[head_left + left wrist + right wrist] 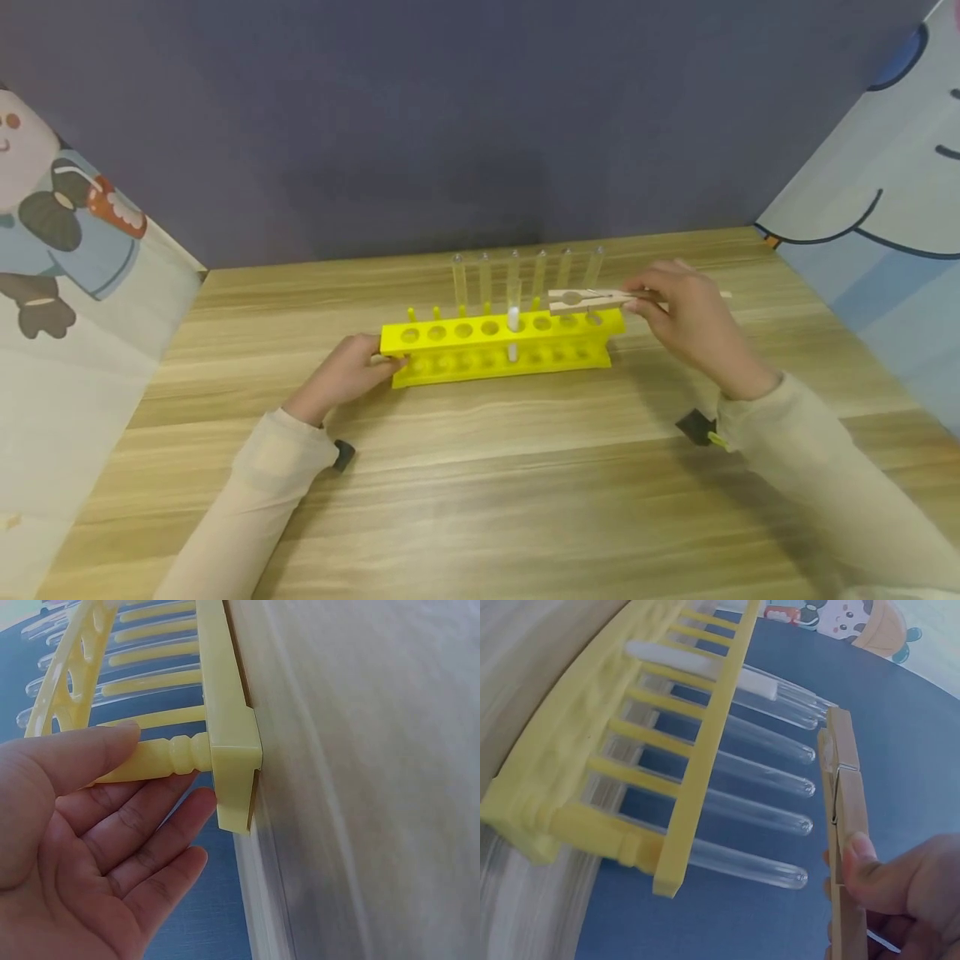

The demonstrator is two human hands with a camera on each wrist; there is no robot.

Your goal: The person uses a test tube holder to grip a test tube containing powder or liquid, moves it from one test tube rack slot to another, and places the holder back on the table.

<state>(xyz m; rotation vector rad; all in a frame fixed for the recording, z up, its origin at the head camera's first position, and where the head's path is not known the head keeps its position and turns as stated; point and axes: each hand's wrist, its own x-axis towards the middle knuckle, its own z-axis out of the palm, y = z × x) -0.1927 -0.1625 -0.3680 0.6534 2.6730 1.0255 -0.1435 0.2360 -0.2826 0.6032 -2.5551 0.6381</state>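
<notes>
A yellow test tube rack (498, 333) stands on the table. My left hand (347, 367) holds its left end; in the left wrist view the thumb (90, 754) and fingers pinch the end post (154, 760). One test tube (513, 293) with white contents stands upright in a middle hole. Several empty test tubes (461, 283) sit upside down on the pegs along the back row. My right hand (682, 312) grips a wooden test tube clamp (845, 780), held level over the rack's right part. The clamp's tip points left, a little right of the filled tube.
The wood-grain table (450, 483) meets a dark blue-grey panel (480, 125) behind the rack. Cartoon-printed sheets (75, 208) flank the table on both sides. A dark wrist piece (696, 427) hangs under the right sleeve.
</notes>
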